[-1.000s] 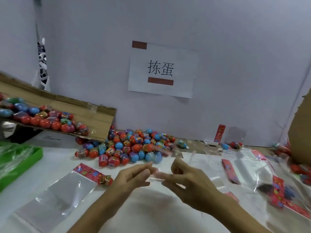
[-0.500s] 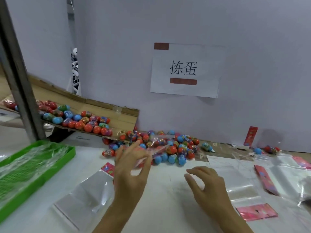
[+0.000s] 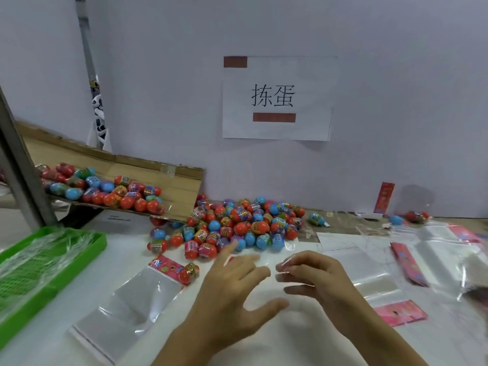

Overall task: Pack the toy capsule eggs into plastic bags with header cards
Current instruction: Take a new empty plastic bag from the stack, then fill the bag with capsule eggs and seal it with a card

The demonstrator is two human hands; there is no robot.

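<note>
1. Your left hand (image 3: 232,283) is over the white table (image 3: 264,339), fingers spread and straight, gripping nothing; its index finger reaches toward the near edge of the egg pile.
2. Your right hand (image 3: 319,278) is just beside it, fingers loosely bent, pointing left. A faint sheen of clear film shows at its fingertips (image 3: 284,268); I cannot tell whether you are pinching a bag.
3. The heap of red and blue plastic capsule eggs (image 3: 237,225) lies on the table against the grey wall, just beyond both hands.
4. More eggs sit in the tilted brown cardboard box flap (image 3: 148,180) at the left.
5. A clear plastic bag with a red header card (image 3: 137,297) lies flat left of your left hand; one red egg (image 3: 188,272) rests at its card end.
6. Further clear bags with red cards (image 3: 406,262) lie spread at the right.
7. A green plastic tray (image 3: 100,244) holding clear film stands at the far left.
8. A white paper sign (image 3: 277,99) is fixed to the wall.
</note>
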